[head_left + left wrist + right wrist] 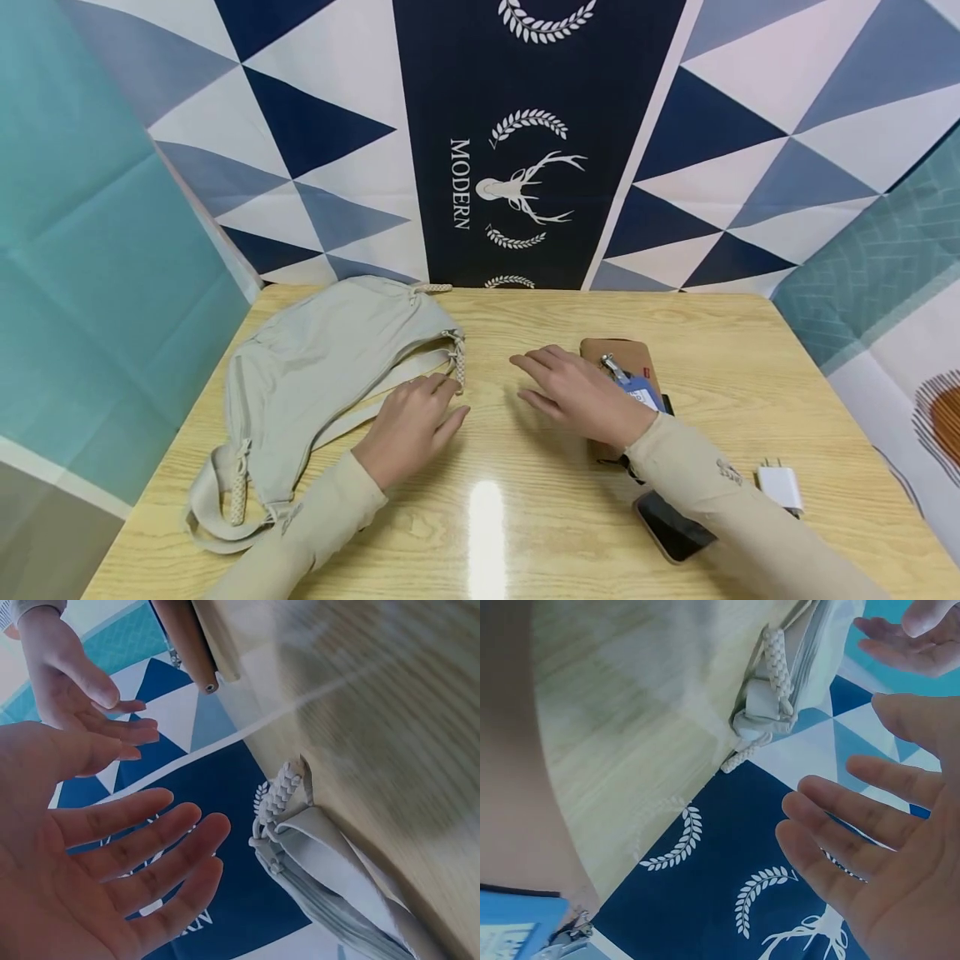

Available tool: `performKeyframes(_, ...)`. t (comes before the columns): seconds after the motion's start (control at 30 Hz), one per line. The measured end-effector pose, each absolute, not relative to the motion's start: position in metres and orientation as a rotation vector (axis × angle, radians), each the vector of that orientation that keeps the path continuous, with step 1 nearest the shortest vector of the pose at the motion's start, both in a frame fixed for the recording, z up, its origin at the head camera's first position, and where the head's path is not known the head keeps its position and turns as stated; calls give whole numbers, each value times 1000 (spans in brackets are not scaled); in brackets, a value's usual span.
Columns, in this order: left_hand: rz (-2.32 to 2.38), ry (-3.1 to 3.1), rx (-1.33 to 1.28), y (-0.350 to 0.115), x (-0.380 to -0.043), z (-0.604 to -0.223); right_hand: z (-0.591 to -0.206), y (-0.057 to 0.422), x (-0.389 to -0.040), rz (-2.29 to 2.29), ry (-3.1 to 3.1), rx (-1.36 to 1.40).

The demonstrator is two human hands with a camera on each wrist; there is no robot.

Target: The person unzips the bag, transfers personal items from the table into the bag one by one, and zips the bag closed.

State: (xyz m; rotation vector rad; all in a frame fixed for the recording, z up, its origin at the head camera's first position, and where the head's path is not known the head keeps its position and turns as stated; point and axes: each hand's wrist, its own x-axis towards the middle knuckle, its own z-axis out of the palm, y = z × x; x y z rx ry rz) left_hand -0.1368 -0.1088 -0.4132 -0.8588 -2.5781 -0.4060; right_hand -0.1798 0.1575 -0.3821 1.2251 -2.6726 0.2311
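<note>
Grip spread and empty, a person's left hand [411, 429] hovers just beside the right edge of a pale bag [337, 358] slanting near left to far right on the surface [750, 367], the similarly spread right hand [581, 392] farther off.

Bag [337, 358] L, phone [675, 529] + chgr [780, 486] R, on tbl [555, 508].

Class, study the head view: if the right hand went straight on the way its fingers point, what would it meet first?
Probably the pale bag, at its end with a braided cord, though the right hand looks raised and might pass over it.
</note>
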Motion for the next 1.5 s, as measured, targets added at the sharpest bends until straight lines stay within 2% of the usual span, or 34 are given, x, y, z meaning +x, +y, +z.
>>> performKeyframes(0.3, -481, -2631, -784, -105, -153, -413, -374, 156, -196, 260, -2742, 1154)
performKeyframes(0.9, -646, -2761, -607, -96, -189, -421, -383, 129, -232, 299, -2815, 1262)
performKeyframes(1.5, -374, -2739, -361, -86, -224, -434, -393, 77, -260, 380, -2843, 1334)
